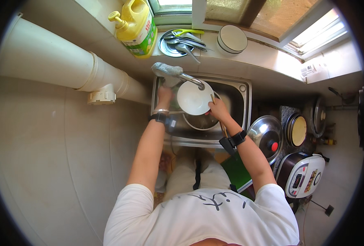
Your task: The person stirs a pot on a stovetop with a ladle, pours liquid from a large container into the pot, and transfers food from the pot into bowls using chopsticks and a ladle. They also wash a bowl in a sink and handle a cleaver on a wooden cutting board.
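In the stainless steel sink (248, 117), my right hand (218, 110) grips the right rim of a white bowl (194, 100). Wooden chopsticks (223, 130) run past the same hand and appear held in it. My left hand (166, 94) is motion-blurred at the sink's left side, left of the bowl; its fingers and anything in them cannot be made out. A chrome faucet (194, 79) arches over the bowl, its end wrapped in a pale cloth-like cover (167, 70). Under the white bowl a round vessel (202, 126) stands partly hidden.
On the back ledge are a yellow pump bottle (139, 33), a metal dish (166, 47) of spoons with a green-handled peeler (186, 31), and stacked bowls (232, 40). A pot lid (265, 135) and rice cooker (304, 175) stand right; a white pipe (53, 58) runs left.
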